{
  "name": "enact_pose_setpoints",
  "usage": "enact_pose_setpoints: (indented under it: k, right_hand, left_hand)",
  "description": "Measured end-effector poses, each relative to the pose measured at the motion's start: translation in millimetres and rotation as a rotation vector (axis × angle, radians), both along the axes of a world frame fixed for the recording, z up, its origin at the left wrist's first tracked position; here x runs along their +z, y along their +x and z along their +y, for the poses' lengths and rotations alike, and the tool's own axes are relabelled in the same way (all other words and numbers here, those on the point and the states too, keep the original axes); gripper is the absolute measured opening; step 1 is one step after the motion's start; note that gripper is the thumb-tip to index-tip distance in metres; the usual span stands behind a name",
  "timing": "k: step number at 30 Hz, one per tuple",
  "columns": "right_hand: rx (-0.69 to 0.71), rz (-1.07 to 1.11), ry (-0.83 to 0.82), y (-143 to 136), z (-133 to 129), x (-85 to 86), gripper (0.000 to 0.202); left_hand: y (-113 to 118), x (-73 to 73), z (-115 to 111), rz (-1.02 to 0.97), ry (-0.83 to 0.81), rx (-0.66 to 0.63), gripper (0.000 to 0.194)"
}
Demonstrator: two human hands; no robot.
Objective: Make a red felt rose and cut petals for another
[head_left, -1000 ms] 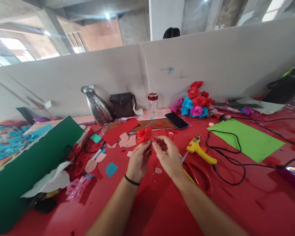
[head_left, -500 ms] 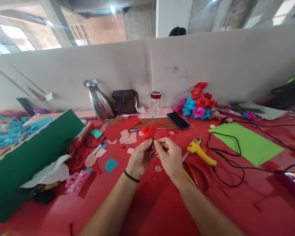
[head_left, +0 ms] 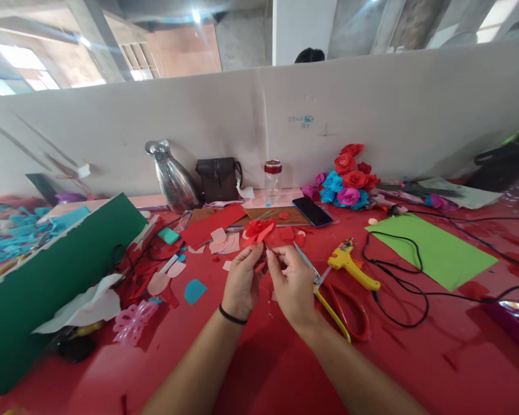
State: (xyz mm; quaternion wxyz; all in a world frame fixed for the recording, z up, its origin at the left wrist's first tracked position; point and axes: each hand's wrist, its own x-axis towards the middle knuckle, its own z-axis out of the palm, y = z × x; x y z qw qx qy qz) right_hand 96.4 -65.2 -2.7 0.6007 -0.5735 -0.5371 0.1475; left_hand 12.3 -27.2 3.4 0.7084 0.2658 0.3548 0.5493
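A red paper flower point(head_left: 259, 231) stands up from the fingertips of my left hand point(head_left: 243, 282), which pinches it at the base. Close by on the right, my right hand point(head_left: 290, 282) has its thumb and forefinger pressed together just under the petals; whatever is between them is too small to make out. Just right of that hand lie scissors point(head_left: 346, 316) with a red and a yellow handle, their blades partly hidden. A yellow glue gun point(head_left: 352, 266) rests beyond them. Pink paper petals point(head_left: 225, 241) and a blue petal point(head_left: 195, 291) are scattered to the left.
A green box wall point(head_left: 69, 288) borders the left side. Along the back stand a metal jug point(head_left: 173, 178), a dark bag point(head_left: 218, 178), a glass jar point(head_left: 273, 183), a phone point(head_left: 312, 211) and a paper bouquet point(head_left: 348, 180). Black cable point(head_left: 424, 300) loops beside green paper point(head_left: 436, 248) at right.
The flower has turned in my fingers, so its petals face another way. My right hand has shifted slightly left and down, uncovering more of the scissors.
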Motion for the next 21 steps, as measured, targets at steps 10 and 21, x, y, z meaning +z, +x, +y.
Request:
enact_pose_setpoints:
  k: [10,21]
  right_hand:
    - [-0.001,-0.079,0.018,0.5,1.8,-4.6,0.014]
    - [0.077,0.129,0.233,15.3,2.4,7.1,0.009]
  left_hand:
    - [-2.7,-1.7,4.1,-0.114,-0.002,-0.055,0.022]
    - [0.0,2.9,-1.9,0.048,0.294,-0.089,0.017]
